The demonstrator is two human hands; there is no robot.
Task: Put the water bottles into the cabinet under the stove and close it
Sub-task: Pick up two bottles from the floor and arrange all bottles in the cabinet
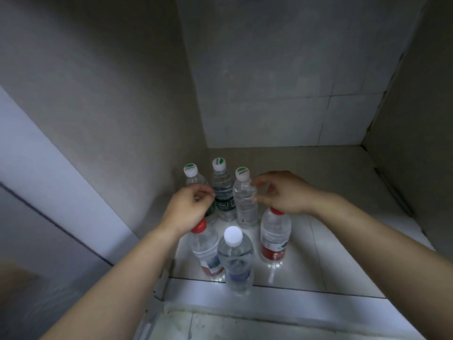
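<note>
Six water bottles stand inside the cabinet. Your left hand at nine o'clock curls empty; your right hand at three o'clock hovers, loosely released.

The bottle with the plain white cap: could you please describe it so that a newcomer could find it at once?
Look into the open cabinet at the cluster of six water bottles on its floor. The white-capped bottle stands nearest the front edge, between two red-capped bottles. It alone has an all-white cap and a bluish label; the three green-topped bottles stand behind.

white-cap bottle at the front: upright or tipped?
Upright. The white-cap bottle stands on its base on the cabinet floor, cap up, at the front edge between the two red-cap bottles.
</note>
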